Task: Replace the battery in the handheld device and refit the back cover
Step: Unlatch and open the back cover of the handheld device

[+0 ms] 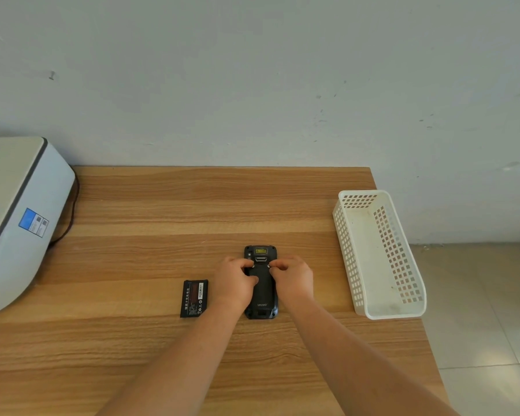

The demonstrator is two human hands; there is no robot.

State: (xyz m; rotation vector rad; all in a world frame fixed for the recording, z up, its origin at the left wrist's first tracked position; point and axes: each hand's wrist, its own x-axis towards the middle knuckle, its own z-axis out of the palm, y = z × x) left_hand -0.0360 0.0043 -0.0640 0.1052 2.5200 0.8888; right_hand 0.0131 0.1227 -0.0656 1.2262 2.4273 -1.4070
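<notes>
A white plastic basket point(379, 253) with a perforated grid wall stands at the right edge of the wooden counter point(162, 205), its long side running away from the viewer; its floor is bare, apart from a few faint smudges.

The handheld device point(261, 282) lies face down near the middle of the counter, lengthwise, with its top end toward the wall. It is black with rounded, bumpered corners, a small yellowish window near the top end, a metal-looking latch just below that, and the word "urovo" printed low on the back cover point(264, 291), which sits on the body.

The left hand point(233, 282) rests on the device's left side, fingers curled against the upper edge of the cover and thumb lying across its middle. The right hand point(291, 277) is curled at the right side, fingertips pressed at the cover's upper right corner. Both hands are bent and pressing on the cover rather than wrapped around it.

A loose black battery point(194, 298), label up with red and white print, lies just left of the left hand, apart from the device. A white machine point(18, 217) with a blue sticker occupies the far left of the counter
</notes>
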